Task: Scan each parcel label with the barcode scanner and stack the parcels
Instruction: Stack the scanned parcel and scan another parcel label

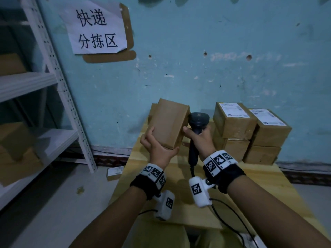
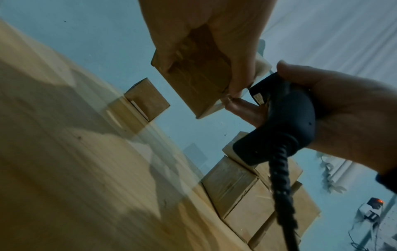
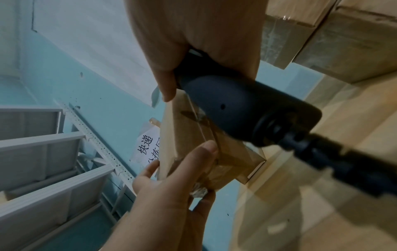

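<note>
My left hand grips a brown parcel from below and holds it tilted upright above the wooden table. Its plain face turns toward me and no label shows. From the left wrist, the parcel sits under my left hand. My right hand grips the black barcode scanner by its handle, its head close beside the parcel's right edge. In the right wrist view, the scanner lies across the parcel, with my right hand above and my left hand below.
Labelled parcels stand stacked two high at the table's back right. Another brown parcel sits behind the held one. A white metal shelf with boxes stands on the left. A small box lies on the floor. The scanner's cable trails toward me.
</note>
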Action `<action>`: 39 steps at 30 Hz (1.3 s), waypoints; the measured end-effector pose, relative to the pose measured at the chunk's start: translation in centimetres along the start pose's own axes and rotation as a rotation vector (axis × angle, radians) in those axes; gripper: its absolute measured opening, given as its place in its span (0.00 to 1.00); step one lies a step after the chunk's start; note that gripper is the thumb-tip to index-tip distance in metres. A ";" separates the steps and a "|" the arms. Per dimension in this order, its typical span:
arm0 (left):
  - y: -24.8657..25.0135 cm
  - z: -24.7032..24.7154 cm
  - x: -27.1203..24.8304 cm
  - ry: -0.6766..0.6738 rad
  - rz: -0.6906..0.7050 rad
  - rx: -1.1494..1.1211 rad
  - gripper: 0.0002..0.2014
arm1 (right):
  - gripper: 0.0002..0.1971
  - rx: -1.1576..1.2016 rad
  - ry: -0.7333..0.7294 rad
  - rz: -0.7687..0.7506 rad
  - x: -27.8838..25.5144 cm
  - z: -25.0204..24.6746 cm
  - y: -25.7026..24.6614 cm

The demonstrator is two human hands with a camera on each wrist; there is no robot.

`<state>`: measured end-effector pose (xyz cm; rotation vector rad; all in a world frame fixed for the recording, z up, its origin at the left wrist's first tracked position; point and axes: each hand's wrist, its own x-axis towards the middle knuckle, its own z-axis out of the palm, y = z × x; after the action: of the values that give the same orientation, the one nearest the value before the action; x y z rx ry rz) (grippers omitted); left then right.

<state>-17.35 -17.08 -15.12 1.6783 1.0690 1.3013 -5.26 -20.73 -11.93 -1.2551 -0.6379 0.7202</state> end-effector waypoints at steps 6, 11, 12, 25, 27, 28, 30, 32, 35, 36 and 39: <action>-0.1 -0.6 0.1 -0.156 0.008 -0.059 0.64 | 0.38 0.005 0.134 -0.037 0.8 0.2 0.4; 0.3 -1.4 0.9 -0.184 -0.035 -0.205 0.35 | 0.47 -0.019 0.147 -0.015 2.4 -0.8 1.4; 0.5 -1.5 1.0 -0.171 -0.012 -0.197 0.29 | 0.49 -0.014 0.147 0.000 2.6 -1.0 1.7; 0.6 -1.5 1.0 -0.175 0.162 -0.116 0.16 | 0.53 -0.030 0.173 0.004 2.9 -1.0 3.3; 0.5 -1.6 1.0 -0.185 0.135 -0.102 0.26 | 0.54 -0.018 0.178 0.007 3.2 -1.3 3.4; 0.4 -1.6 1.1 -0.204 0.109 -0.115 0.33 | 0.53 -0.023 0.173 0.009 3.2 -1.4 3.3; 0.5 -1.7 1.1 -0.261 0.024 -0.193 0.47 | 0.47 -0.046 0.164 0.025 2.7 -1.2 2.6; 1.0 -1.9 1.0 -0.304 -0.052 -0.263 0.51 | 0.40 -0.057 0.152 0.038 2.6 -1.2 2.4; 1.0 -1.8 1.4 -0.257 -0.112 -0.273 0.50 | 0.41 -0.107 0.135 0.021 2.3 -0.9 2.2; 1.0 -1.8 1.6 -0.227 -0.131 -0.268 0.49 | 0.42 -0.139 0.123 0.018 2.2 -0.8 2.1; 0.6 -1.8 2.1 -0.150 -0.130 -0.188 0.51 | 0.34 -0.193 0.117 -0.035 1.6 -0.3 1.2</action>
<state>-18.70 -15.22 -13.50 1.5144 0.9217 1.1372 -4.17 -19.52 -13.17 -1.4492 -0.6427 0.5610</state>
